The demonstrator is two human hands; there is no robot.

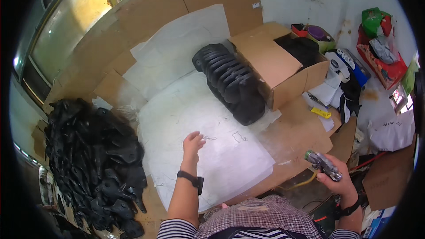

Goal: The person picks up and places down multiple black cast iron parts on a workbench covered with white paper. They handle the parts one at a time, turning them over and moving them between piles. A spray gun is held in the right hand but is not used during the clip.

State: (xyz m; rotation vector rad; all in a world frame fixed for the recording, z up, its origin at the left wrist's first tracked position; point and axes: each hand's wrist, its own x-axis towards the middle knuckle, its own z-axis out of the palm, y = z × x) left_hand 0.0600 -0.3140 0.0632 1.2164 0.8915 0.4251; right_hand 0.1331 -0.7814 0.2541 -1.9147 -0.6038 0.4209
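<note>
Over the white sheet [177, 106], my left hand [193, 145] has its fingers slightly bent and apart, with nothing visible in them. A thin dark scrap [209, 138] lies right by its fingertips, and a thin outline-shaped scrap [240, 137] lies further right. My right hand [340, 178] is closed around a short silver metal hand tool [326, 166] with a green ring at its tip, which points up and left. Its exact kind does not show. Beyond my hands, a row of stacked black moulded pieces [232, 79] leans along the sheet's far right side.
A large heap of black moulded pieces [95, 163] lies at the left. An open cardboard box [283, 68] with black contents stands at the back right. Near it lie a yellow-handled cutter [321, 113] and cloth items. A yellow hose [301, 183] runs below the table edge.
</note>
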